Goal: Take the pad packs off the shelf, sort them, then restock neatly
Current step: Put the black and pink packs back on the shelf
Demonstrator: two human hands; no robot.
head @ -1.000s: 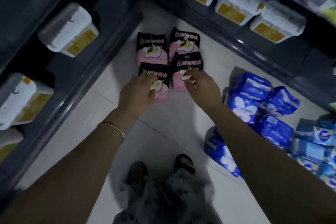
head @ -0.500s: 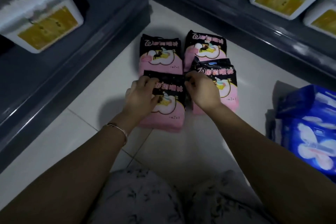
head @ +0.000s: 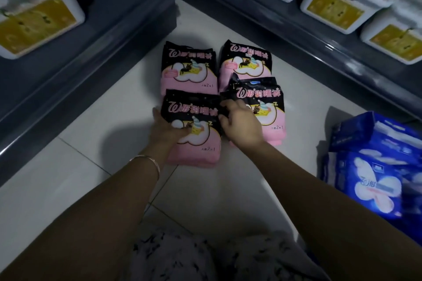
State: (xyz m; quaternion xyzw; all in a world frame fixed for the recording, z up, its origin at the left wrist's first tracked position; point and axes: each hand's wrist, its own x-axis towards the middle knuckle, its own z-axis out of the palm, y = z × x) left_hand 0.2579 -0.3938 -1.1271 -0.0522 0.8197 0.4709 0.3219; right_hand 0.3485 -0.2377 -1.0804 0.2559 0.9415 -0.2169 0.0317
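On pale floor tiles (head: pixel 96 143) between dark shelves (head: pixel 68 80) lie pink pad packs (head: pixel 189 68).

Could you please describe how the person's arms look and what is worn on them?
The left forearm and the right forearm are bare, with no sleeves in view and no gloves. A thin gold-coloured bangle circles the left wrist. The right wrist carries nothing visible.
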